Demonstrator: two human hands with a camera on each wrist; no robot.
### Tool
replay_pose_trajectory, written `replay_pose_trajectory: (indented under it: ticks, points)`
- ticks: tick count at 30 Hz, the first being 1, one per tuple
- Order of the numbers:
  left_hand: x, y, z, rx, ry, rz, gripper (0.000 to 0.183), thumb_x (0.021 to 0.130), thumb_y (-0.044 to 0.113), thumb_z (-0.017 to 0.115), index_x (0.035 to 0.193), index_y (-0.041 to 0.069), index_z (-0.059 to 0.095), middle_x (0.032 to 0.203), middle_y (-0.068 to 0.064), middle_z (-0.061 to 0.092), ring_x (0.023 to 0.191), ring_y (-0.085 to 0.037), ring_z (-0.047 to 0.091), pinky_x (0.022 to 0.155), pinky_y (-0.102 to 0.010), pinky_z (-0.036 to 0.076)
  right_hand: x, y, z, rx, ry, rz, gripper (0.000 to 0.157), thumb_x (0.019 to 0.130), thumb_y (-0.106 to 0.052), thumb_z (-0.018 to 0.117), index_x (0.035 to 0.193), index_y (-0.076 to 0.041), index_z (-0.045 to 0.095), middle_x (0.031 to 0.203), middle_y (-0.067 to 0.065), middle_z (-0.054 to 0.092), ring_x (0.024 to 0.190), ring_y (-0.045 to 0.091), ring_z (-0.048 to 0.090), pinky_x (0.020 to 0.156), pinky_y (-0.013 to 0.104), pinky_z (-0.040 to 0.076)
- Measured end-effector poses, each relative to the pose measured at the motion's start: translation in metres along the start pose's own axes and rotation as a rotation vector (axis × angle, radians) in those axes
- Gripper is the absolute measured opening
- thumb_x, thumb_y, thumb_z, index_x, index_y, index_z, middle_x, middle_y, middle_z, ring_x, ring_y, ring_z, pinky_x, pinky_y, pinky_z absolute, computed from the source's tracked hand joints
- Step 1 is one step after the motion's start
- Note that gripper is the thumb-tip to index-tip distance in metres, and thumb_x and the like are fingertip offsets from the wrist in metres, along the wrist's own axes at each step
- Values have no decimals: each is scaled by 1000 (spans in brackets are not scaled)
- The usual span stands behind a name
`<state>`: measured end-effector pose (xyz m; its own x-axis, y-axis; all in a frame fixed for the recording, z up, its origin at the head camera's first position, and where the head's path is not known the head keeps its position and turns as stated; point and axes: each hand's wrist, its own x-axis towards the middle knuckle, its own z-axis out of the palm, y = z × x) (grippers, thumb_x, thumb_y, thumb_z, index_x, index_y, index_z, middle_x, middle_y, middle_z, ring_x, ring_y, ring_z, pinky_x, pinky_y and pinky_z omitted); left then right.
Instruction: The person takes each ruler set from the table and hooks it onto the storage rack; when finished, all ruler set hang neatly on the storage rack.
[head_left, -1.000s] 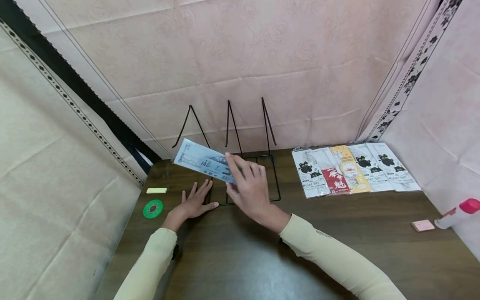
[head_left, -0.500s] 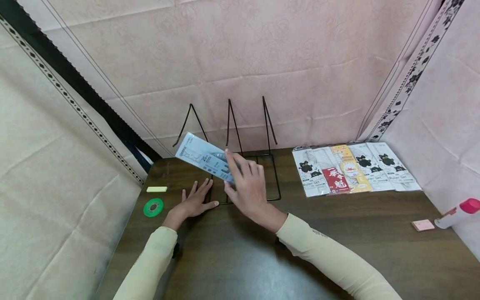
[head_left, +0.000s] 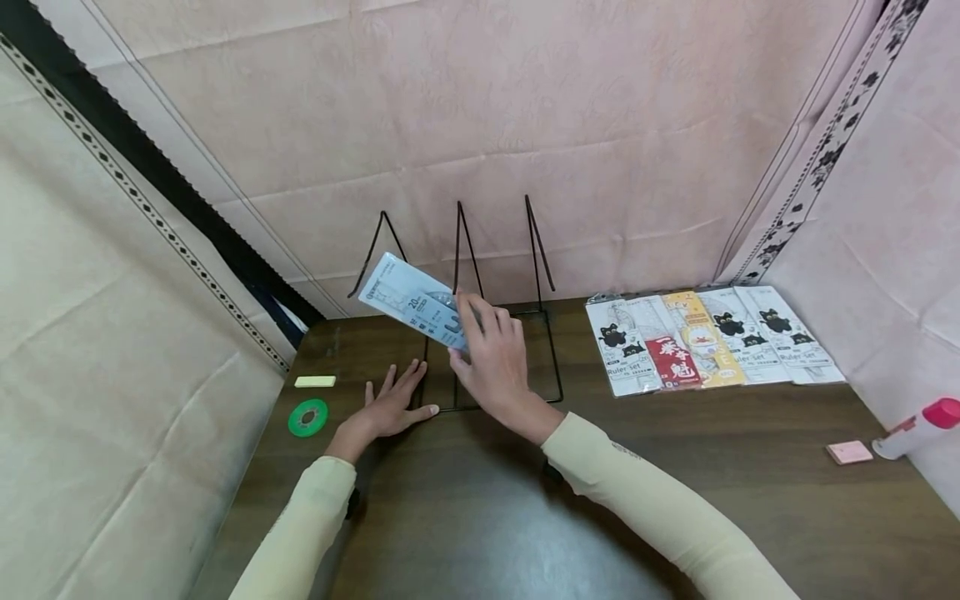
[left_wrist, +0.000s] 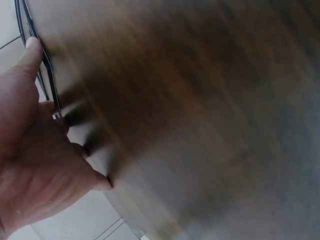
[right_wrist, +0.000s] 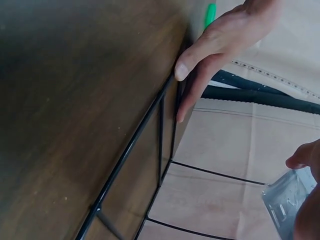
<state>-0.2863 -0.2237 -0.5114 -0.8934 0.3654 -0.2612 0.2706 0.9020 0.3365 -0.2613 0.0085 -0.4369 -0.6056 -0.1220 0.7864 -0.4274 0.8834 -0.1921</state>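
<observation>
My right hand (head_left: 491,358) pinches a flat light-blue ruler packet (head_left: 412,300) marked 20 cm, between thumb and fingers. The packet is tilted, its far left end higher, and overlaps the left upright of a black wire rack (head_left: 553,358). In the right wrist view the clear plastic end of the packet (right_wrist: 285,205) shows beside the thumb. My left hand (head_left: 386,408) rests with fingers spread on the rack's front left corner, thumb along the front wire. The left wrist view shows the same hand (left_wrist: 45,140) with fingertips down at the tabletop.
Several overlapping ruler packets (head_left: 701,342) lie at the back right. A pink eraser (head_left: 850,452) and a glue stick (head_left: 918,427) with a pink cap are at the right edge. A green ring (head_left: 307,417) and a pale yellow strip (head_left: 315,382) lie left. Cloth curtains (head_left: 600,125) enclose the table.
My right hand has moved slightly up and away, lifting the ruler packet's left end higher and a little to the right. My left hand stays at the rack's corner.
</observation>
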Motion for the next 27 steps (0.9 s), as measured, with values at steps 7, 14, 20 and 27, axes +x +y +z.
replay_pose_trajectory:
  ticks: [7, 14, 20, 27]
  points:
    - [2, 1, 3, -12, -3, 5, 86, 91, 62, 49, 157, 27, 6, 165, -1, -2, 149, -41, -9, 104, -77, -8, 10, 7, 16, -33, -18, 30, 91, 80, -40, 73, 154, -23, 24, 144, 4, 46, 116, 24, 50, 85, 37, 43]
    - [1, 0, 1, -26, -8, 11, 87, 91, 62, 50, 157, 27, 6, 165, -2, -3, 149, -42, -10, 104, -77, -8, 23, 8, 29, -83, -49, 54, 92, 79, -42, 75, 153, -21, 26, 144, 4, 45, 116, 23, 50, 87, 38, 44]
    - [-1, -3, 1, -13, -11, -1, 88, 90, 65, 48, 156, 29, 4, 165, 1, -5, 150, -39, -11, 106, -76, -8, 30, 5, 41, -113, -104, 96, 93, 80, -48, 72, 154, -17, 24, 145, 4, 43, 119, 21, 49, 92, 37, 46]
    - [3, -4, 4, -23, -19, 15, 87, 92, 64, 46, 156, 28, 1, 165, 0, -7, 149, -39, -14, 105, -76, -11, 35, 0, 56, -113, -149, 184, 109, 76, -51, 75, 157, -19, 8, 143, 7, 43, 118, 22, 51, 92, 37, 50]
